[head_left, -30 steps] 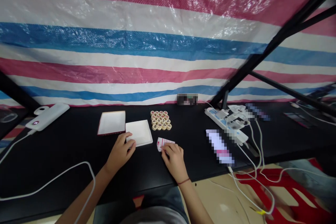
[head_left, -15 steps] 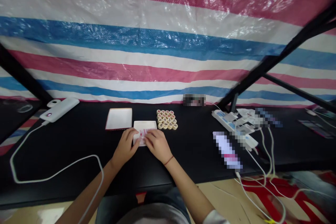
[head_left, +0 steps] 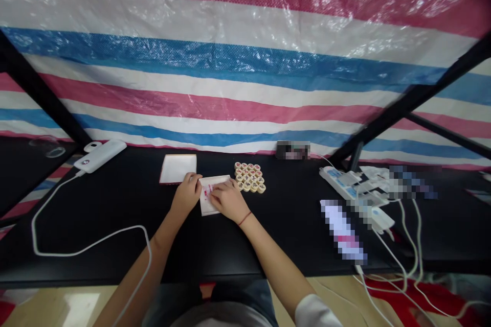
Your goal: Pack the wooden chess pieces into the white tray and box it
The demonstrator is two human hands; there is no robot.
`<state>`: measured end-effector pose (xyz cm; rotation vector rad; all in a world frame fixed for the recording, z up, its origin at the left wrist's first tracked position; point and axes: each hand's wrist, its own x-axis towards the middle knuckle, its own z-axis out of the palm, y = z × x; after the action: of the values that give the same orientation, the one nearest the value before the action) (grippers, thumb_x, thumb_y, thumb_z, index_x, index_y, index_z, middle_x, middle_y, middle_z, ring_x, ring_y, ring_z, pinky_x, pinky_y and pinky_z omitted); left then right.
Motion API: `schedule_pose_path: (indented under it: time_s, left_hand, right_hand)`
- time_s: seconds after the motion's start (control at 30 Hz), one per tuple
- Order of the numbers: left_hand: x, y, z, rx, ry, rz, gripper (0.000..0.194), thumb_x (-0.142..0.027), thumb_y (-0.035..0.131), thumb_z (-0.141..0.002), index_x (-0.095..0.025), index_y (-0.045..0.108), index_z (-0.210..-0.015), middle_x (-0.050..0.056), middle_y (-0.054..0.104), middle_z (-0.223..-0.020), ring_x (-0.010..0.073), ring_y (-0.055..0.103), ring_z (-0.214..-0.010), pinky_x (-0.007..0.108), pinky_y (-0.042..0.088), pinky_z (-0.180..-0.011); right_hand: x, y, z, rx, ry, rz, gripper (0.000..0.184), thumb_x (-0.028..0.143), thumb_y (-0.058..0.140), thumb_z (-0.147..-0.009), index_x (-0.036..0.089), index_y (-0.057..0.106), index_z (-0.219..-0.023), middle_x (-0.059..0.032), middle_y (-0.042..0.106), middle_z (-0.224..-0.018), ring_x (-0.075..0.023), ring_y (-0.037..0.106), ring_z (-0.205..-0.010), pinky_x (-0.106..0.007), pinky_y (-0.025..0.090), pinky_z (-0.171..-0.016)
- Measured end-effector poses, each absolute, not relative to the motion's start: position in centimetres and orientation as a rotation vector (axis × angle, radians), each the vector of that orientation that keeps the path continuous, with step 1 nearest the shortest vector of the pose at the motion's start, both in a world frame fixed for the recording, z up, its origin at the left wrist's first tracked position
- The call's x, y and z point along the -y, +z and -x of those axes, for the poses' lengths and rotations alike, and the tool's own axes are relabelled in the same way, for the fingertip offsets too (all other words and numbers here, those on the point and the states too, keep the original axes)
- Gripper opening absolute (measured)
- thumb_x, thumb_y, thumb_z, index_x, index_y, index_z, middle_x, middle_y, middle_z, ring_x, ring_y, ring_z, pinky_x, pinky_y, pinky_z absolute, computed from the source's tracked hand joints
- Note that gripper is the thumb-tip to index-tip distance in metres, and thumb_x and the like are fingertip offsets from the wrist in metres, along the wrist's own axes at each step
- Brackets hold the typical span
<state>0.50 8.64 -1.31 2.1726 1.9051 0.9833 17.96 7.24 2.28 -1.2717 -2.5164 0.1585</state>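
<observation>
Pink-printed paper [head_left: 207, 193] right there on a white square tray [head_left: 205, 209], caught between both hands on the black counter [head_left: 268, 250]! Left hand [head_left: 186, 195] sits on the tray's near-left side, fingers curled down against its edge. Right hand [head_left: 229, 200] lies across the paper, fingers pressed flat and reaching toward the left hand. They're almost touching, and that looks like a steadying hold, one hand bracing the tray while the other keeps the paper flat. Is it a pinch? Fingertips are partly hidden, so I can't call it. Just ahead of the right hand, Chinese chess pieces [head_left: 249, 178] lie packed in a tidy block. Ahead of the left hand, a red-rimmed white tray [head_left: 177, 169]. Farther left, a white power bank [head_left: 99, 156] trails its cable [head_left: 57, 254]; well off right, a power strip [head_left: 337, 180] among cords.
</observation>
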Motion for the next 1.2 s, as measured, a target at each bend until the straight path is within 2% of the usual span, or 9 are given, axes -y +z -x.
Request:
schedule_pose_path:
  time_s: [0.2,0.3,0.53,0.73,0.87,1.03,1.2]
  left_hand:
    - [-10.0,-1.3,0.5,-1.899,1.011,-2.163,0.025,-0.024,0.046,-0.089,-0.019,0.065,-0.104,0.008,0.062,-0.106,0.0164,0.064,-0.081,0.026,0.051,-0.075]
    - [-10.2,-1.5,0.2,-1.826,0.999,-2.202,0.023,-0.026,0.047,-0.089,-0.020,0.067,-0.099,0.006,0.065,-0.102,0.0156,0.065,-0.079,0.025,0.051,-0.075]
    - [-10.5,-2.2,0.4,-1.635,1.012,-2.162,0.025,-0.022,0.043,-0.089,-0.020,0.067,-0.095,0.005,0.069,-0.094,0.0182,0.065,-0.090,0.030,0.050,-0.085]
    - [-10.4,-2.3,0.5,-1.602,1.042,-2.124,0.025,-0.023,0.042,-0.090,-0.019,0.067,-0.094,0.006,0.070,-0.095,0.0188,0.065,-0.090,0.032,0.051,-0.085]
    - [-10.2,-2.2,0.5,-1.604,1.079,-2.104,0.026,-0.024,0.042,-0.090,-0.020,0.066,-0.100,0.005,0.071,-0.097,0.0177,0.065,-0.089,0.031,0.051,-0.086]
    - [-10.1,-2.0,0.5,-1.635,1.064,-2.061,0.027,-0.027,0.044,-0.088,-0.021,0.066,-0.101,0.004,0.071,-0.092,0.0156,0.064,-0.076,0.028,0.052,-0.078]
    - [-10.2,-1.7,0.6,-1.697,1.022,-1.984,0.029,-0.031,0.049,-0.084,-0.019,0.068,-0.103,0.001,0.067,-0.072,0.0142,0.060,-0.062,0.027,0.051,-0.070]
  right_hand:
    - [-7.9,1.3,-17.2,2.521,0.193,1.207,0.014,0.024,0.058,-0.087,0.018,0.070,-0.088,-0.0064,0.065,-0.098,-0.0190,0.054,-0.095,-0.031,0.040,-0.088]
    - [-7.9,1.0,-17.4,2.494,0.202,1.217,0.011,0.024,0.061,-0.085,0.018,0.070,-0.087,-0.0062,0.064,-0.095,-0.0196,0.053,-0.094,-0.031,0.041,-0.086]
    - [-7.6,1.1,-17.9,2.443,0.256,1.189,0.013,0.022,0.060,-0.085,0.018,0.068,-0.077,-0.0062,0.064,-0.092,-0.0182,0.054,-0.090,-0.030,0.043,-0.086]
    - [-7.5,0.9,-18.0,2.426,0.284,1.169,0.010,0.019,0.060,-0.084,0.018,0.069,-0.081,-0.0057,0.066,-0.094,-0.0184,0.056,-0.092,-0.030,0.043,-0.087]
    - [-7.3,0.8,-17.8,2.428,0.304,1.164,0.010,0.018,0.059,-0.085,0.018,0.069,-0.084,-0.0060,0.067,-0.095,-0.0182,0.058,-0.094,-0.031,0.043,-0.088]
    - [-8.7,2.2,-19.3,2.361,0.244,1.190,0.015,0.024,0.055,-0.089,0.018,0.069,-0.094,-0.0075,0.066,-0.102,-0.0196,0.057,-0.096,-0.033,0.042,-0.089]
    - [-13.7,5.0,-21.5,2.255,0.050,1.699,0.031,0.028,0.049,-0.092,0.015,0.062,-0.117,-0.0139,0.062,-0.115,-0.0255,0.055,-0.104,-0.038,0.041,-0.093]
